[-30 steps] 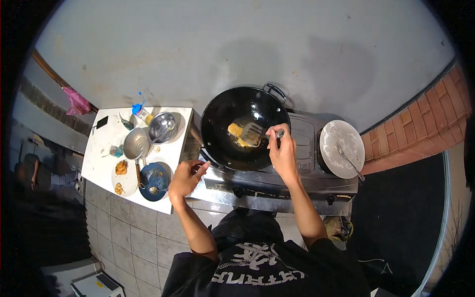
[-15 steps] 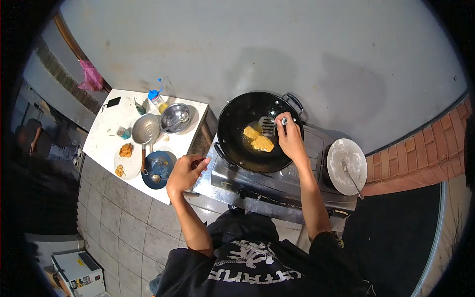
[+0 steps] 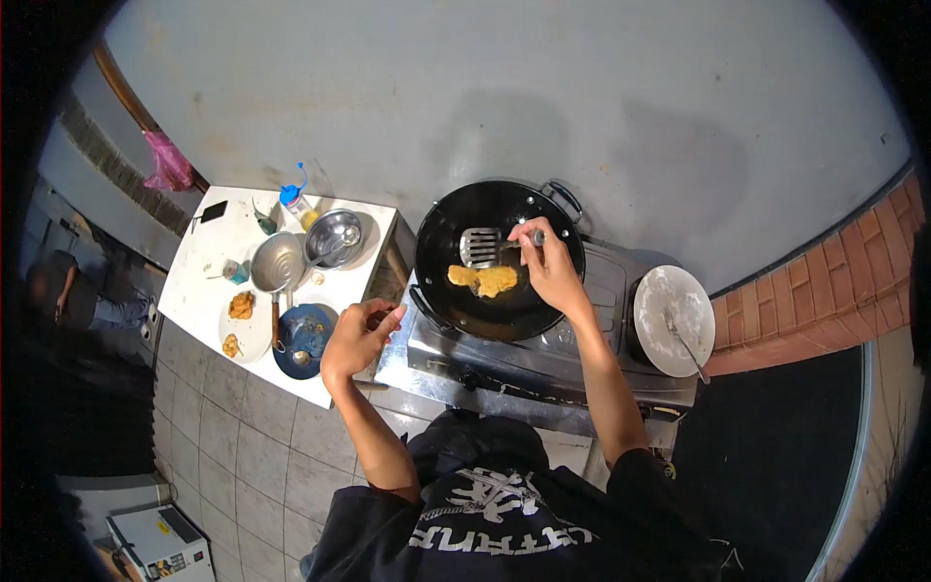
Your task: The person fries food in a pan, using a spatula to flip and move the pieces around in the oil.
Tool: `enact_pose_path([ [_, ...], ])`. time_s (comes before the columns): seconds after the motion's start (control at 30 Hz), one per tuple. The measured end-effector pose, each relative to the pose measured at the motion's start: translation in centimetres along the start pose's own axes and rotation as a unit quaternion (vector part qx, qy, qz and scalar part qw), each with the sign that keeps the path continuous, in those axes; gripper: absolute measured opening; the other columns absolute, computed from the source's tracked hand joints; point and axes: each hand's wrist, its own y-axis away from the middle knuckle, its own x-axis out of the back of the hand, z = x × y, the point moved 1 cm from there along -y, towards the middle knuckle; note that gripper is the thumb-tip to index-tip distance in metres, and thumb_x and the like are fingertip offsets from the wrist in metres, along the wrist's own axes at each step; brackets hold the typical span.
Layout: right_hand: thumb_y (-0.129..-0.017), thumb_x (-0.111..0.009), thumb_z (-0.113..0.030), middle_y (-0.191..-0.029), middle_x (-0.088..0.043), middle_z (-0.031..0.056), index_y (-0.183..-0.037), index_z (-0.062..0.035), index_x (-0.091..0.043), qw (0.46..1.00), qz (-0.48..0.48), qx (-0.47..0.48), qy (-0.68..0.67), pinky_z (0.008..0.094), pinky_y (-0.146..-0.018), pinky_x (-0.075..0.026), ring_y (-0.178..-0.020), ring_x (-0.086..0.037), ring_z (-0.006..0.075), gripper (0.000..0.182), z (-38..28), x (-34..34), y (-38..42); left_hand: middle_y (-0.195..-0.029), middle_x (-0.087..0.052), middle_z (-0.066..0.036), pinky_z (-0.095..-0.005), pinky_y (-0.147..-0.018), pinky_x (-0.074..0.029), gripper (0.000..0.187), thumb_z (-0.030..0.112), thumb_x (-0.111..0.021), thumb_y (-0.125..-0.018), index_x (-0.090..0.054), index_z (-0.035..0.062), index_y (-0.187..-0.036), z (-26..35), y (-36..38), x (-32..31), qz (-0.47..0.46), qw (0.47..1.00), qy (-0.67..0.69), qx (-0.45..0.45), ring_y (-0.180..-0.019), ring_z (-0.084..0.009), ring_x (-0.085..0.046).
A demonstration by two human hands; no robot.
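Near the frame's centre, we see golden, rough, lumpy food [image 3: 495, 281] in a round, glossy black wok [image 3: 480, 206]; our right hand [image 3: 551, 268] clasps a slotted, shiny metal spatula [image 3: 482, 248]; our left hand [image 3: 357, 339] curls, finger contact unclear.

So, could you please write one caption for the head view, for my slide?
Right hand holding a slotted spatula beside golden food in a black wok; left hand away from it.

We've got food [image 3: 497, 281] in the wok [image 3: 504, 321], wok on stove [image 3: 605, 278]; table [image 3: 197, 278] left, plate [image 3: 656, 335] under utensil [image 3: 686, 341] right.
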Motion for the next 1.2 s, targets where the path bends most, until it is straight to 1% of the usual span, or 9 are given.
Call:
enact_pose_path([
  [0.07, -0.103, -0.046, -0.009, -0.084, -0.056, 0.0025, -0.102, -0.003, -0.051, 1.0, 0.007, 0.016, -0.022, 0.0246, -0.062, -0.042, -0.066, -0.047, 0.0086, 0.008, -0.2, -0.3, 0.2, -0.074, -0.069, -0.008, -0.0278, -0.059, -0.048, 0.04, 0.034, -0.066, -0.094, -0.069, -0.0048, -0.102, 0.2, -0.3, -0.1, -0.008, 1.0, 0.001, -0.001, -0.062, -0.012, -0.059],
  [0.17, -0.102, -0.047, -0.007, -0.087, -0.057, 0.0026, -0.102, -0.0033, -0.052, 0.999, 0.008, 0.013, -0.048, 0.0244, -0.063, -0.042, -0.066, -0.047, 0.0088, 0.006, -0.9, -0.4, 0.9, -0.073, -0.068, -0.01, -0.0276, -0.058, -0.05, 0.035, 0.028, -0.066, -0.094, -0.068, -0.0064, -0.1, 0.2, -0.6, -0.3, -0.014, 1.0, 0.006, -0.017, -0.062, -0.0123, -0.06],
  [0.43, -0.094, -0.057, 0.001, -0.081, -0.059, 0.0089, -0.098, 0.0006, -0.054, 0.992, 0.09, 0.05, 0.078, 0.0266, -0.061, -0.044, -0.068, -0.054, 0.0123, 0.005, -4.5, -0.1, 4.5, -0.072, -0.067, -0.01, -0.0276, -0.059, -0.049, 0.035, 0.029, -0.066, -0.094, -0.068, -0.0065, -0.1, -0.2, -1.4, -0.7, -0.02, 0.999, 0.03, -0.022, -0.062, -0.012, -0.059],
  [0.5, -0.094, -0.059, -0.002, -0.081, -0.058, 0.018, -0.098, 0.0018, -0.051, 0.989, 0.111, 0.026, 0.092, 0.0333, -0.057, -0.045, -0.062, -0.057, 0.024, 0.01, -4.4, 0.0, 5.2, -0.073, -0.067, -0.01, -0.0276, -0.059, -0.049, 0.036, 0.029, -0.066, -0.094, -0.068, -0.0065, -0.1, -0.3, -1.5, -0.9, -0.023, 0.999, 0.031, -0.024, -0.063, -0.012, -0.06],
  [0.57, -0.095, -0.059, -0.003, -0.075, -0.058, 0.015, -0.096, 0.0014, -0.053, 0.986, 0.139, 0.03, 0.085, 0.0313, -0.054, -0.044, -0.059, -0.058, 0.0201, 0.008, -2.6, 0.0, 5.6, -0.073, -0.068, -0.01, -0.0277, -0.059, -0.049, 0.036, 0.029, -0.066, -0.094, -0.068, -0.0066, -0.1, -0.2, -1.6, -0.9, -0.023, 0.999, 0.031, -0.024, -0.063, -0.0121, -0.06],
  [0.67, -0.097, -0.057, -0.007, -0.065, -0.058, 0.0063, -0.093, -0.0003, -0.054, 0.971, 0.231, -0.048, 0.031, 0.027, -0.049, -0.043, -0.052, -0.057, 0.0106, 0.009, -1.1, 0.5, 5.8, -0.073, -0.068, -0.01, -0.0274, -0.059, -0.049, 0.037, 0.03, -0.066, -0.094, -0.068, -0.0066, -0.101, 0.0, -1.7, -0.8, -0.038, 0.999, 0.003, -0.025, -0.064, -0.0121, -0.06],
  [0.8, -0.097, -0.057, -0.008, -0.066, -0.06, 0.0066, -0.094, 0.0004, -0.054, 0.968, 0.245, -0.055, 0.022, 0.0271, -0.049, -0.044, -0.052, -0.059, 0.011, 0.01, 0.1, 0.5, 6.0, -0.074, -0.068, -0.01, -0.0271, -0.059, -0.049, 0.037, 0.031, -0.066, -0.094, -0.068, -0.0061, -0.1, -0.3, -1.9, -0.9, -0.035, 0.999, 0.031, -0.025, -0.065, -0.0123, -0.061],
  [1.07, -0.1, -0.049, -0.008, -0.078, -0.064, 0.0127, -0.096, 0.0007, -0.048, 0.969, 0.23, -0.08, 0.033, 0.033, -0.066, -0.049, -0.07, -0.063, 0.0222, 0.01, 1.9, 0.5, 5.3, -0.074, -0.068, -0.01, -0.0269, -0.059, -0.049, 0.038, 0.031, -0.067, -0.094, -0.069, -0.0056, -0.103, -0.1, -2.2, -1.0, -0.041, 0.999, 0.025, -0.015, -0.064, -0.0123, -0.06],
  [1.2, -0.1, -0.049, -0.007, -0.079, -0.063, 0.0121, -0.095, 0.0007, -0.047, 0.977, 0.205, -0.038, 0.046, 0.0314, -0.066, -0.048, -0.07, -0.062, 0.021, 0.01, 2.9, 1.7, 4.6, -0.074, -0.068, -0.01, -0.0271, -0.059, -0.049, 0.038, 0.031, -0.067, -0.093, -0.069, -0.0051, -0.103, 0.2, -2.1, -0.9, -0.045, 0.999, 0.012, -0.01, -0.064, -0.0124, -0.06],
])
